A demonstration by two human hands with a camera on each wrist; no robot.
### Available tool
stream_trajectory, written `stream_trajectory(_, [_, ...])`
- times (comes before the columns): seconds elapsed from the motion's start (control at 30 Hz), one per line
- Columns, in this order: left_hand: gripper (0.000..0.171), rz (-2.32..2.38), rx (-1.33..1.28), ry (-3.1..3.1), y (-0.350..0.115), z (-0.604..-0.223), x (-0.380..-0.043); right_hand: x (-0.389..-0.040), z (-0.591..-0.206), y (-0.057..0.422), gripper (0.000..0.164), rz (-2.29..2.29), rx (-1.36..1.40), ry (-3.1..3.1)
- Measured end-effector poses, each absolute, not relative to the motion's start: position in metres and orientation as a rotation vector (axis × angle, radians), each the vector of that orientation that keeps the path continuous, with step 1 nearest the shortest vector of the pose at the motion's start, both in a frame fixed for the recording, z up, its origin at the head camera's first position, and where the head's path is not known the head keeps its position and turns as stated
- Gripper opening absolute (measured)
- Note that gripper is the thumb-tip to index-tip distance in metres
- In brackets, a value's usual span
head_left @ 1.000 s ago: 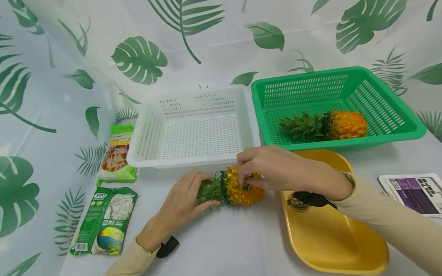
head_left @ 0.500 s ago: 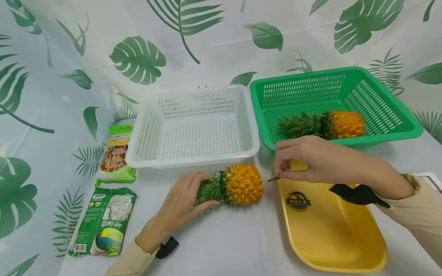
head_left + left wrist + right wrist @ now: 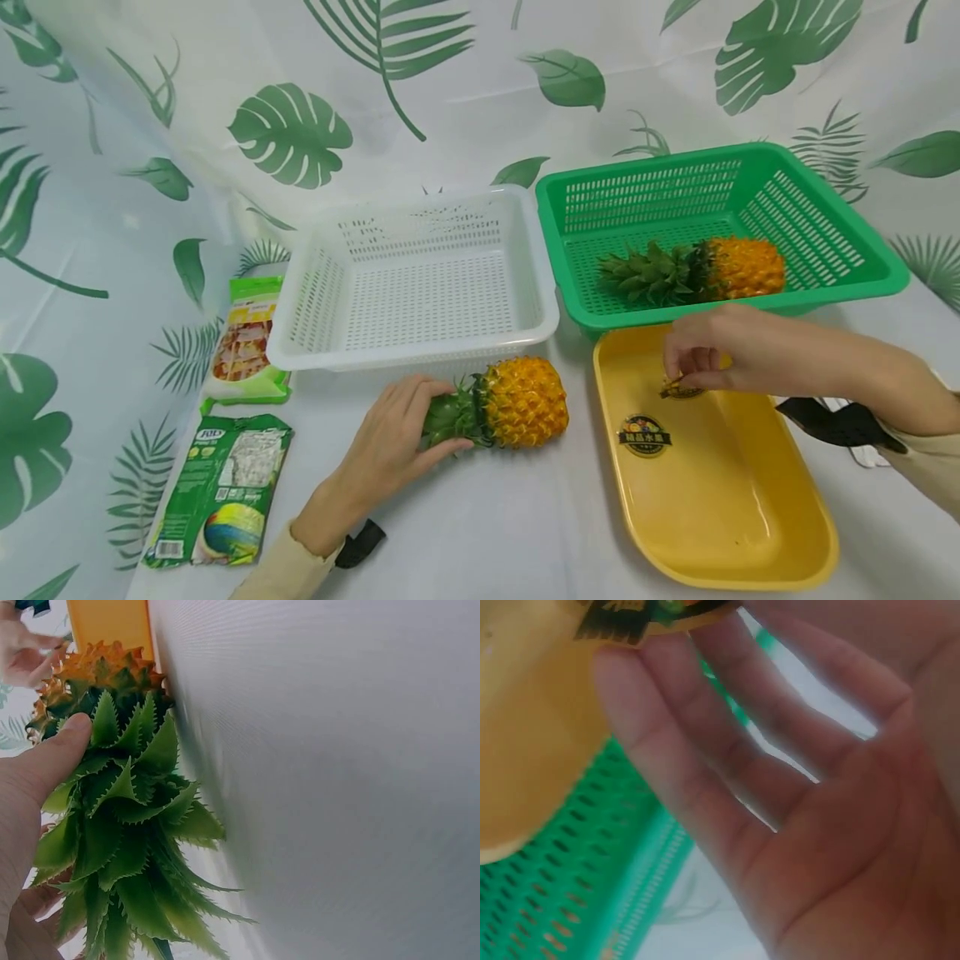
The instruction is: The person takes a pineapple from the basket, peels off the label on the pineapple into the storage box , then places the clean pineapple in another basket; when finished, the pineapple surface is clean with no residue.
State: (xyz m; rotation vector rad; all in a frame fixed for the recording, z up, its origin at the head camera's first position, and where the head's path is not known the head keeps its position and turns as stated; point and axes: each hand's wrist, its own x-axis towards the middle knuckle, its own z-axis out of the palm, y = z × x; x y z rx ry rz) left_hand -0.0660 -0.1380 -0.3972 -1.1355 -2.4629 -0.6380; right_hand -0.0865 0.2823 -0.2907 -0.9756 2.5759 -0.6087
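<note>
My left hand (image 3: 390,446) grips the leafy crown of a pineapple (image 3: 525,402) lying on its side on the white tabletop. In the left wrist view the thumb lies over the green crown (image 3: 124,802), with the orange fruit beyond it. Above the far end of a yellow tray (image 3: 720,492), my right hand (image 3: 723,350) pinches a small black-and-gold sticker (image 3: 671,387) between thumb and fingers. The right wrist view shows this sticker (image 3: 634,619) at the fingertips. A similar round sticker (image 3: 644,436) is on the tray's left side.
A white basket (image 3: 423,354) stands behind the pineapple. To its right, a green basket (image 3: 750,310) holds another pineapple (image 3: 742,268). Two food packets lie at the left, one with a meat picture (image 3: 243,346) and a green one (image 3: 217,492). A leaf-print cloth hangs behind.
My right hand has peeled the sticker off the pineapple and carried it right, over the yellow tray. My left hand has kept its grip on the crown.
</note>
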Motion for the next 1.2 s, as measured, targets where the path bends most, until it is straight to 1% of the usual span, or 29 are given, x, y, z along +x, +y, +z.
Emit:
stream_trajectory(0.33, [0.069, -0.639, -1.132, -2.464, -0.139, -0.397, -0.066, -0.092, -0.316, 0.287, 0.029, -0.587, -0.84, 2.423])
stream_trajectory(0.73, [0.069, -0.637, -1.129, -2.47, -0.139, -0.397, -0.066, -0.096, -0.337, 0.29, 0.038, -0.504, -0.87, 2.459])
stream_trajectory(1.2, [0.069, -0.642, -1.136, -2.479, -0.139, -0.397, -0.066, -0.096, -0.353, 0.287, 0.042, -0.375, -0.861, 2.557])
